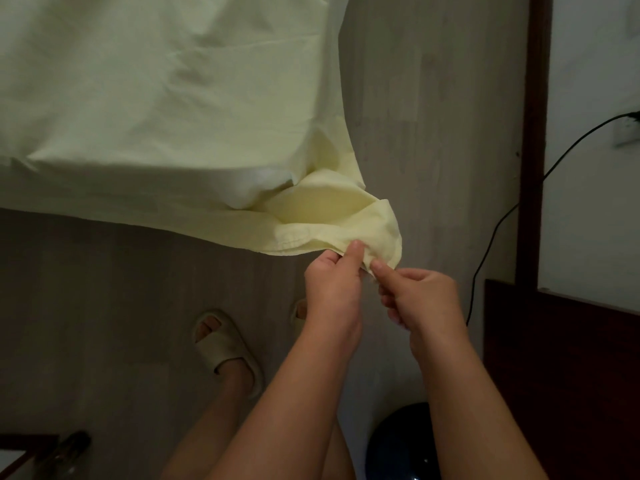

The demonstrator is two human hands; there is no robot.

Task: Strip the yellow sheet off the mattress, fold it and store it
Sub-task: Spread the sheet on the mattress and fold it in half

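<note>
The pale yellow sheet (156, 98) covers the mattress across the upper left. Its near right corner is pulled off, and a white patch of mattress (252, 188) shows beneath it. The loose corner hangs bunched over the floor. My left hand (332, 289) pinches the hem of that corner between thumb and fingers. Right beside it, my right hand (419, 296) pinches the same bunched corner with its thumb on top. The two hands almost touch.
A grey wooden floor (433, 116) runs along the right of the bed. My feet stand in beige slippers (225, 344) below the sheet's edge. A dark wooden frame (533, 133), a black cable (498, 223), a dark round object (401, 445) and a dark cabinet (561, 358) stand at the right.
</note>
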